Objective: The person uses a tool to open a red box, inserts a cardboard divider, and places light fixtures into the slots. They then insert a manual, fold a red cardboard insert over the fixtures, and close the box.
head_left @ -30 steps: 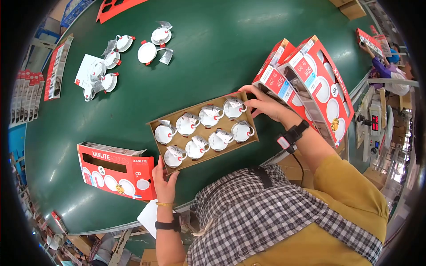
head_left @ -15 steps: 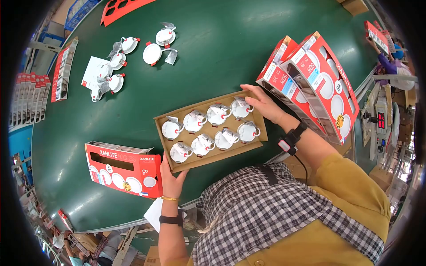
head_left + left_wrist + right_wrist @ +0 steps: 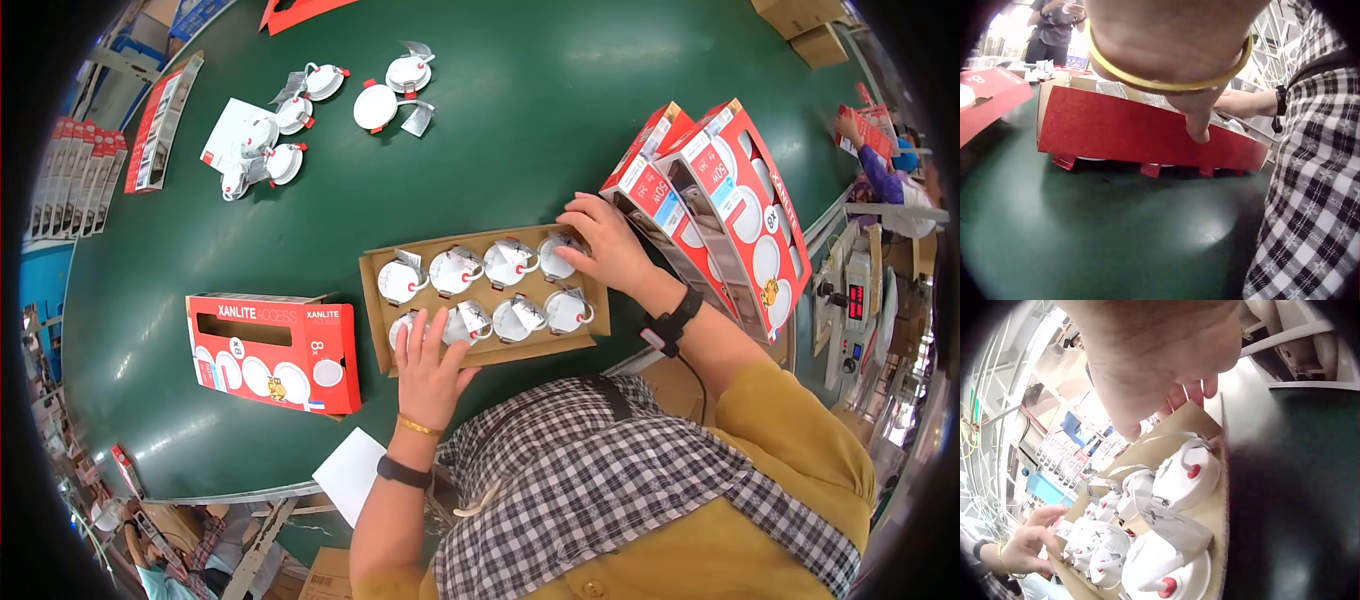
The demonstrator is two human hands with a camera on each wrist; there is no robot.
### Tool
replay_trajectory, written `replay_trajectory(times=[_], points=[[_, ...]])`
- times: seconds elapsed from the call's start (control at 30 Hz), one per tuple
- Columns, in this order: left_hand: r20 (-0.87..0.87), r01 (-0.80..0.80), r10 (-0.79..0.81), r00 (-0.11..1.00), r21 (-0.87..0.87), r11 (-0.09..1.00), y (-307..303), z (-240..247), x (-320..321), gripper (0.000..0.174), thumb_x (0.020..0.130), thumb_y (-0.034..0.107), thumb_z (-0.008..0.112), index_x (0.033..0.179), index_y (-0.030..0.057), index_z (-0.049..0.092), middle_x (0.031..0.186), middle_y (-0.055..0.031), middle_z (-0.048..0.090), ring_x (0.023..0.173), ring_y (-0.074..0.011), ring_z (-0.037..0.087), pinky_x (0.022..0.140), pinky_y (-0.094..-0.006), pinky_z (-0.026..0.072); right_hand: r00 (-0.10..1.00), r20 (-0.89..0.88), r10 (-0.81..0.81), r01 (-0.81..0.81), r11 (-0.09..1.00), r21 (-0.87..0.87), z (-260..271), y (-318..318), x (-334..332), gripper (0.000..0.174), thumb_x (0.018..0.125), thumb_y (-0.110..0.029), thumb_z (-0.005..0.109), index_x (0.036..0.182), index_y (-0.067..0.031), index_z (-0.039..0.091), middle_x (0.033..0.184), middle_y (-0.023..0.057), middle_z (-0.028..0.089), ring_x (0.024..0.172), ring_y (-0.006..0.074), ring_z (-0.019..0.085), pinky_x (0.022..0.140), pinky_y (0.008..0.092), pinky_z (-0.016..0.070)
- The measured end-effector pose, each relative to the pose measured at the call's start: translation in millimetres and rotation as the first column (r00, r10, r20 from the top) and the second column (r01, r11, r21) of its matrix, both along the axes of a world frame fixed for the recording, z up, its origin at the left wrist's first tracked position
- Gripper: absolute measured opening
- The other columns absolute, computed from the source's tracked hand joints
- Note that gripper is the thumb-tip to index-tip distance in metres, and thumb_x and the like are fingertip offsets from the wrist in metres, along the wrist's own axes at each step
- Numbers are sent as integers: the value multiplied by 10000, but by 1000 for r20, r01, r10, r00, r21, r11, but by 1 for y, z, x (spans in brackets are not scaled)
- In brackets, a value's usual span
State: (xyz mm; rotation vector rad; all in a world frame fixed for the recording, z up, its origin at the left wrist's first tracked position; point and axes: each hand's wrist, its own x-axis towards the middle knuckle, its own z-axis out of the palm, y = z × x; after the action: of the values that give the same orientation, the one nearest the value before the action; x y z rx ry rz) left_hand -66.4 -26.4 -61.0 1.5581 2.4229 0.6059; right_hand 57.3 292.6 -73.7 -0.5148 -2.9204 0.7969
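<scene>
A cardboard tray [image 3: 500, 347] with a brown inside and a red outer wall [image 3: 1116, 128] holds several white downlights [image 3: 512, 262], their cables and paper tags on top. Small red tabs show along its underside in the left wrist view. My left hand [image 3: 430, 375] straddles the tray's near wall at the left, fingers over a corner downlight, thumb against the outer face. At the far right corner my right hand [image 3: 615, 250] grips the tray, with its fingers [image 3: 1194, 392] beyond the wall and the thumb over the corner downlight.
An opened red XANLITE box [image 3: 275, 355] lies left of the tray. Two more red boxes [image 3: 735, 215] stand close behind my right hand. Loose downlights [image 3: 375, 108] and a white sheet [image 3: 228, 132] lie farther back on the green table [image 3: 520, 130]. Another person [image 3: 1055, 28] stands across the table.
My left hand has moved from the tray's left end onto its near wall, fingers now over the downlights. The right hand stays at the far right corner. The head view has shifted slightly.
</scene>
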Motion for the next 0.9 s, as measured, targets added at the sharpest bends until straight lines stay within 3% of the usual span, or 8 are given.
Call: replay_trajectory(times=[0.1, 0.17, 0.4, 0.67, 0.8, 0.83, 0.87, 0.9], points=[[-31, 93, -92, 995, 6, 996, 4, -3, -7, 338, 680, 199, 842, 944, 131, 643, 1397, -79, 496, 1368, -314, 402, 1140, -527, 301, 977, -197, 82, -76, 996, 37, 3, 1, -10, 376, 882, -278, 709, 1175, -55, 634, 1149, 146, 604, 1116, 334, 570, 967, 426, 462], [-36, 87, -87, 996, 20, 996, 1, -9, -5, 302, 698, 199, 828, 922, 129, 638, 1322, -68, 528, 1311, -297, 446, 1110, -509, 330, 990, 109, 86, -81, 996, -47, 11, 0, -19, 321, 921, -271, 658, 1189, -95, 640, 1073, 115, 638, 1021, 335, 618, 913, 426, 487], [18, -18, 17, 1000, 115, 993, -3, -13, 1, 248, 739, 188, 794, 915, 123, 632, 967, -34, 584, 984, -261, 575, 905, -428, 423, 959, 186, 211, -191, 974, -120, -8, -2, -43, 275, 956, -214, 593, 1210, -124, 647, 1040, 121, 675, 901, 324, 662, 826, 433, 528], [45, 39, -45, 998, 131, 991, 17, 71, -23, 225, 746, 196, 794, 885, 116, 636, 880, -37, 592, 881, -263, 574, 800, -401, 430, 939, 245, 243, -150, 927, -343, -13, 5, -27, 299, 993, -217, 512, 1248, -123, 637, 1111, 141, 697, 973, 320, 663, 871, 393, 523], [105, 116, -137, 985, 185, 976, 50, 113, -56, 224, 759, 190, 796, 865, 76, 635, 853, -72, 600, 807, -285, 564, 738, -402, 438, 866, 287, 410, -5, 580, -815, -7, -10, -10, 314, 967, -177, 571, 1234, -20, 624, 1081, 100, 706, 903, 194, 666, 826, 343, 539], [105, 106, -127, 986, 181, 978, 58, 115, -65, 224, 759, 190, 796, 865, 76, 635, 853, -72, 600, 807, -285, 564, 738, -402, 438, 822, 341, 456, 313, 138, -940, 2, -13, 0, 309, 972, -174, 576, 1226, -5, 624, 1101, 107, 702, 899, 192, 670, 798, 346, 552], [230, 97, -121, 966, 113, 989, 66, 116, -74, 223, 787, 199, 783, 868, 55, 634, 849, -83, 601, 800, -281, 565, 733, -392, 449, 772, 358, 525, 570, -323, -756, 18, -19, 5, 304, 977, -171, 582, 1218, 10, 623, 1120, 114, 697, 895, 190, 675, 769, 349, 565], [351, 94, -104, 930, 44, 995, 74, 115, -83, 229, 814, 208, 771, 872, 34, 634, 846, -94, 601, 794, -277, 566, 727, -382, 460, 765, 356, 536, 574, -320, -754, 15, -19, 4, 304, 977, -171, 582, 1218, 10, 623, 1120, 114, 697, 895, 190, 675, 769, 349, 565]])
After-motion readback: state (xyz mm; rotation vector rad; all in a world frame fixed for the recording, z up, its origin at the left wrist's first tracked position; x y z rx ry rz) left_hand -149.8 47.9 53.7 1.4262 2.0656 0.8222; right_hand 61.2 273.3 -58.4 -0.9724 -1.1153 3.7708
